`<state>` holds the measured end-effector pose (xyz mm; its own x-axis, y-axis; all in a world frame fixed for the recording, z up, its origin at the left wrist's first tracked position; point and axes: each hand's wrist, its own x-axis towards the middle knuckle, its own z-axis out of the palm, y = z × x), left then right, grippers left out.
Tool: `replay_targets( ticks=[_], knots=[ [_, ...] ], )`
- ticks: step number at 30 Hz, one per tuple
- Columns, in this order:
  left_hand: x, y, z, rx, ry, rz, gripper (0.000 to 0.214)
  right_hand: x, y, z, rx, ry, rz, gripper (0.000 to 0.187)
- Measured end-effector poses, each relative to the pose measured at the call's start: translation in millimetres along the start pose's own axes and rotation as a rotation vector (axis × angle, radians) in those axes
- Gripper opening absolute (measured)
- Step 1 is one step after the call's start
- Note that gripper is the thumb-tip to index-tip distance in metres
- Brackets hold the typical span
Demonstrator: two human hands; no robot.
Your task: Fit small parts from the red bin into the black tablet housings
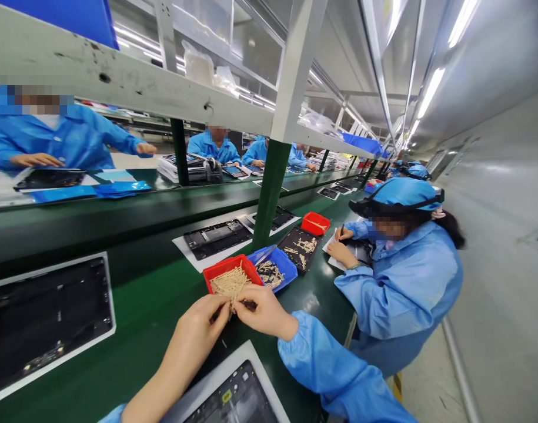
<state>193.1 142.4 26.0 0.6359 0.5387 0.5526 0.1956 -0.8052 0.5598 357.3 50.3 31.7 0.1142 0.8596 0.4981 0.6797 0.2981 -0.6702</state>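
Note:
My left hand (pixel 202 317) is closed in a pinch at the near edge of a red bin (pixel 210 286) heaped with thin beige strips (pixel 230 279). Its fingertips meet those of my right hand (pixel 266 310), also closed. A small beige strip (pixel 232 311) shows between the two sets of fingertips. Something slim and dark lies partly hidden in my right hand; its kind cannot be made out. Below my hands, a black tablet housing (pixel 237 396) on a white sheet lies on the green bench, cut off by the lower frame edge.
Against the red bin stands a blue bin (pixel 290 267) with more strips, then a black tray (pixel 300 244) and a smaller red bin (pixel 316 223). More housings (pixel 43 317) lie left. A green post (pixel 269 194) rises behind the bins. A co-worker (pixel 401 276) sits right.

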Motion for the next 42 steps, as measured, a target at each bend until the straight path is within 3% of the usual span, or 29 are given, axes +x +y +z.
replay_targets(
  ticks=[5,10,14,17,21,24,28,33,36,39,42],
  knots=[
    [10,-6,1.6,0.013,0.025,0.012,0.035,1,6,-2,0.021,0.06,0.069,0.023],
    [12,-4,3.7,-0.029,-0.055,0.084,0.038,0,9,-5,0.021,0.054,-0.007,0.018],
    [11,1,3.7,-0.063,-0.124,0.063,0.039,-2,11,-7,-0.058,-0.01,-0.068,0.013],
    [14,0,3.7,-0.077,-0.153,-0.035,0.039,-2,11,-7,-0.038,-0.013,-0.075,0.011],
    [19,-5,1.4,-0.115,-0.198,-0.23,0.04,2,13,-8,0.05,0.027,0.109,0.019],
    [18,-4,-0.8,-0.216,-0.307,-0.353,0.045,5,14,-12,0.086,0.022,0.203,0.025],
    [13,8,-1.0,-0.398,-0.504,-0.451,0.049,5,14,-13,0.132,0.008,0.2,0.027],
    [11,15,-1.6,-0.523,-0.531,-0.538,0.056,0,12,-6,0.112,0.049,0.212,0.019],
    [13,12,-3.8,-0.535,-0.48,-0.585,0.058,-4,9,-4,-0.029,0.143,0.103,0.013],
    [14,8,-5.7,-0.532,-0.413,-0.603,0.059,-7,5,-3,-0.203,0.099,-0.092,0.012],
    [13,8,-5.9,-0.521,-0.363,-0.596,0.058,-9,2,0,-0.324,0.063,-0.171,0.013]
  ],
)
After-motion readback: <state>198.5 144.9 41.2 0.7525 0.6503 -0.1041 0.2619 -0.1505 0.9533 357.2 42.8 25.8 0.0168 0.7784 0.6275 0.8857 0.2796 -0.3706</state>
